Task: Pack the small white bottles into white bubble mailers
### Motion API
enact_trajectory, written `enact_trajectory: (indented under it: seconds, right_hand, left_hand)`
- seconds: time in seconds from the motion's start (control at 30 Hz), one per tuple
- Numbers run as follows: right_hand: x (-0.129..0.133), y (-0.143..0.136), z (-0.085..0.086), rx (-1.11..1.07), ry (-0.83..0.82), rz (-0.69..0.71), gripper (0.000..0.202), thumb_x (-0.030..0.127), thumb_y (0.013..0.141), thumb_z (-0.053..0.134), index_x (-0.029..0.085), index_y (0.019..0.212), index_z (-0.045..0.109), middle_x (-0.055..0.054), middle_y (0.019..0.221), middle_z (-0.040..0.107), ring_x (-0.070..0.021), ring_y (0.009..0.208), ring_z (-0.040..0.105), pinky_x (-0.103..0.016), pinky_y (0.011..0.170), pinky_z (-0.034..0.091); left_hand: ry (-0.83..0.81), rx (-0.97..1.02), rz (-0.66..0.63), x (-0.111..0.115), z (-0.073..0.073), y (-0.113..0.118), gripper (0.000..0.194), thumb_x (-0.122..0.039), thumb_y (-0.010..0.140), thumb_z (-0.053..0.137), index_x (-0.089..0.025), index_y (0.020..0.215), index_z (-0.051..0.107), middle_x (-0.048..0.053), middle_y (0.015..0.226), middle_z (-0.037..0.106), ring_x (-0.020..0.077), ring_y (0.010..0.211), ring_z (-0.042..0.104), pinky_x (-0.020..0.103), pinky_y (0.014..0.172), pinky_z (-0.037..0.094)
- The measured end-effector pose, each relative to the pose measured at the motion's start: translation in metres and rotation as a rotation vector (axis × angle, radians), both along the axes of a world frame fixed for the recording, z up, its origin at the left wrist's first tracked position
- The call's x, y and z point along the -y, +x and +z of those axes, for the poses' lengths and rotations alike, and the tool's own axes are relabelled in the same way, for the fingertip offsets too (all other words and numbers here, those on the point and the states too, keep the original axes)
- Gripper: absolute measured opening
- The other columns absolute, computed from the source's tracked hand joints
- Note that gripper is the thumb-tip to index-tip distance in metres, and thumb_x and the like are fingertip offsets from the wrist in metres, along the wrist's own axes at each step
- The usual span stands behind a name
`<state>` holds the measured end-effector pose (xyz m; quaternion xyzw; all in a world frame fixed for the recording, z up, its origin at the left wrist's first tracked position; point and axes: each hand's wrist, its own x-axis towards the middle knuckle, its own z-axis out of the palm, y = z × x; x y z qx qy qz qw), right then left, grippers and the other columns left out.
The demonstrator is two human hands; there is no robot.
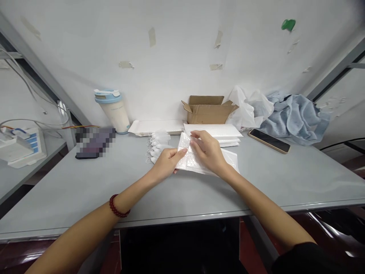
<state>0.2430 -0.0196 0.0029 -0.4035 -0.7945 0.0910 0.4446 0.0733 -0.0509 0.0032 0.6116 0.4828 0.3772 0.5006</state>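
A white bubble mailer (193, 163) is held near the middle of the table, its left end raised off the surface. My left hand (165, 164) grips that left end, thumb on top and fingers underneath. My right hand (210, 151) has its thumb and index finger pinched at the mailer's upper edge; whether something thin is between them I cannot make out. Just beyond my left hand lies a row of several small white pieces with thin string loops (160, 146). Behind my right hand sits a stack of white bubble mailers (219, 130).
Another white mailer pile (156, 126) lies along the wall beside an open cardboard box (209, 113). A tumbler (115, 114) and a pixelated dark object (95, 142) are at left. Toward the right are a plastic bag (248, 108), blue cloth (296, 118) and a phone (269, 140).
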Motion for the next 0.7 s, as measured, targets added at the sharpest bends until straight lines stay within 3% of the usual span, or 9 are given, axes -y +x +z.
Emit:
enact_trajectory:
  seconds: [0.1,0.2,0.27,0.33,0.4,0.5,0.57,0.63,0.7]
  right_hand:
    - [0.008,-0.004,0.0,0.192,0.234,0.061,0.034,0.032,0.093,0.042,0.013,0.119,0.054,-0.02,0.127,0.057,-0.0277,0.12,0.051,-0.047,0.097,0.044]
    - [0.018,-0.01,-0.002,0.469,0.318,0.212,0.054,0.047,0.089,0.052,0.008,0.127,0.048,-0.022,0.13,0.055,-0.0321,0.121,0.051,-0.049,0.096,0.045]
    - [0.021,-0.013,-0.006,0.599,0.368,0.154,0.049,0.035,0.093,0.049,0.003,0.13,0.046,-0.027,0.132,0.054,-0.0334,0.123,0.051,-0.049,0.094,0.045]
    - [0.021,-0.014,-0.007,0.669,0.413,0.084,0.036,0.015,0.095,0.038,0.003,0.127,0.05,-0.024,0.125,0.06,-0.0286,0.117,0.056,-0.043,0.091,0.047]
    - [0.019,-0.013,-0.006,0.704,0.453,0.033,0.036,0.004,0.094,0.031,0.005,0.12,0.055,-0.019,0.114,0.067,-0.0239,0.107,0.062,-0.036,0.085,0.047]
    - [0.017,-0.008,0.0,0.714,0.471,-0.029,0.035,0.003,0.094,0.03,0.008,0.111,0.06,-0.013,0.1,0.071,-0.0202,0.091,0.065,-0.032,0.075,0.044]
    - [0.018,-0.005,0.004,0.714,0.448,-0.06,0.035,0.002,0.092,0.031,0.01,0.106,0.061,-0.01,0.092,0.072,-0.0186,0.081,0.063,-0.032,0.071,0.041]
    - [0.019,-0.002,0.007,0.716,0.424,-0.082,0.036,-0.001,0.089,0.031,0.013,0.1,0.063,-0.007,0.084,0.07,-0.0172,0.073,0.06,-0.031,0.066,0.037]
    - [0.02,0.0,0.009,0.71,0.421,-0.096,0.037,-0.003,0.086,0.031,0.014,0.095,0.063,-0.005,0.078,0.068,-0.0161,0.066,0.055,-0.03,0.061,0.034]
  left_hand:
    - [0.022,0.012,0.081,-0.004,0.0,-0.003,0.048,-0.048,0.083,0.055,-0.019,0.048,0.041,-0.004,0.04,0.04,0.0073,0.037,0.037,0.022,0.041,0.027]
    - [-0.024,0.111,0.134,-0.008,0.001,-0.006,0.043,-0.041,0.082,0.056,-0.018,0.049,0.042,-0.005,0.042,0.036,0.0066,0.038,0.034,0.022,0.039,0.025]
    - [-0.066,0.152,0.131,-0.009,0.001,-0.007,0.04,-0.037,0.082,0.056,-0.018,0.05,0.041,-0.005,0.045,0.036,0.0064,0.039,0.033,0.022,0.039,0.024]
    - [-0.1,0.134,0.108,-0.01,0.002,-0.008,0.04,-0.039,0.084,0.052,-0.019,0.051,0.042,-0.004,0.045,0.038,0.0076,0.04,0.035,0.022,0.04,0.025]
    - [-0.093,0.058,0.091,-0.01,0.002,-0.009,0.045,-0.044,0.089,0.042,-0.019,0.051,0.042,-0.001,0.044,0.042,0.01,0.04,0.039,0.024,0.041,0.029]
    - [0.169,-0.157,0.193,-0.011,0.002,-0.012,0.038,-0.039,0.09,0.039,-0.019,0.061,0.051,0.004,0.058,0.056,0.0151,0.054,0.052,0.027,0.052,0.039]
    - [0.455,-0.311,0.245,-0.012,0.0,-0.016,0.016,-0.029,0.085,0.048,-0.018,0.086,0.06,0.008,0.089,0.066,0.0199,0.08,0.06,0.029,0.067,0.045]
    - [0.655,-0.414,0.171,-0.013,-0.002,-0.019,0.029,-0.022,0.081,0.053,-0.019,0.109,0.059,0.01,0.117,0.061,0.0242,0.105,0.056,0.032,0.081,0.045]
    - [0.719,-0.461,0.056,-0.012,-0.003,-0.02,0.029,-0.02,0.082,0.051,-0.021,0.11,0.06,0.01,0.12,0.06,0.0253,0.111,0.053,0.034,0.086,0.043]
